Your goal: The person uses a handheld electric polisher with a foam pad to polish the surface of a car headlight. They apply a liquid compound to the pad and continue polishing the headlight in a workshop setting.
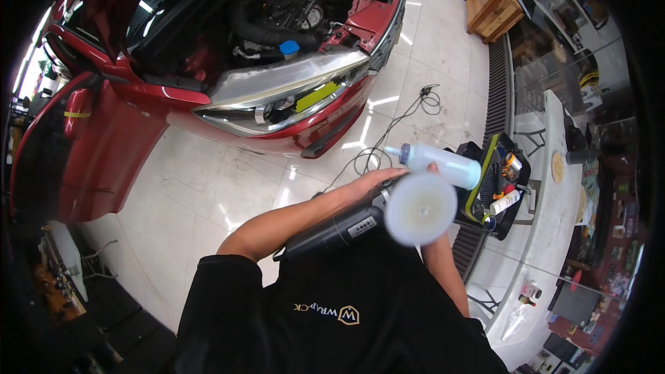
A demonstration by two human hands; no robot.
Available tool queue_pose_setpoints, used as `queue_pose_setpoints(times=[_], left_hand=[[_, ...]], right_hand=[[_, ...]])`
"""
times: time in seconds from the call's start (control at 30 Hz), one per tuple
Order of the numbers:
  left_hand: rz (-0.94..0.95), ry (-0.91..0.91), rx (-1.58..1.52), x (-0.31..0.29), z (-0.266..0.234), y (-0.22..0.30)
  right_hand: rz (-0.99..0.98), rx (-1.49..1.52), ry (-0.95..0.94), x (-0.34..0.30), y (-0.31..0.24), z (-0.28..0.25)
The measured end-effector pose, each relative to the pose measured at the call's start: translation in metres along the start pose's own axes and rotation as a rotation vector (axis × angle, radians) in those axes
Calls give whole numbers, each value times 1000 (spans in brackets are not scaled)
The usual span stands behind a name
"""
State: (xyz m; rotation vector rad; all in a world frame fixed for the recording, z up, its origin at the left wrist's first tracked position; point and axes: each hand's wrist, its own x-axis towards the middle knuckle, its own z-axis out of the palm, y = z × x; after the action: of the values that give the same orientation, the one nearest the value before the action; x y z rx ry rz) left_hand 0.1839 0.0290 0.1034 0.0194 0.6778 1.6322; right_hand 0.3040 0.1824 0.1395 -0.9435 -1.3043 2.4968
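Observation:
A black polisher (pixel 325 230) lies across my front, its round whitish pad (pixel 421 209) facing up. My left hand (pixel 379 179) grips the polisher near its head, with the forearm along its body. Behind the pad, my right hand (pixel 433 167) holds a translucent squeeze bottle (pixel 449 165) with pale blue contents; a fingertip shows on its side and the rest is mostly hidden. The bottle lies nearly level, its nozzle pointing left. Ahead of both hands is a red car's headlight (pixel 239 114), with a yellow-green strip inside it.
The car's engine bay (pixel 277 10) is exposed, and a side door (pixel 83 152) stands open at left. A black cable (pixel 396 122) trails over the tiled floor. To the right are an open case of supplies (pixel 493 166), a long white table (pixel 537 235) and a wooden stool (pixel 492 10).

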Motion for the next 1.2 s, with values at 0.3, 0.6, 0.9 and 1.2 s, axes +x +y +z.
queue_pose_setpoints(times=[0.3,0.6,0.9,1.2], left_hand=[[94,-1,62,-2,-14,1],[119,-59,-84,-11,-21,0],[170,18,12,-20,-14,15],[280,-12,52,-2,-43,-3]], right_hand=[[-36,17,-34,-8,12,8],[-81,19,-84,13,-10,26],[-102,24,-100,20,-10,37],[-101,35,-70,5,2,32]])
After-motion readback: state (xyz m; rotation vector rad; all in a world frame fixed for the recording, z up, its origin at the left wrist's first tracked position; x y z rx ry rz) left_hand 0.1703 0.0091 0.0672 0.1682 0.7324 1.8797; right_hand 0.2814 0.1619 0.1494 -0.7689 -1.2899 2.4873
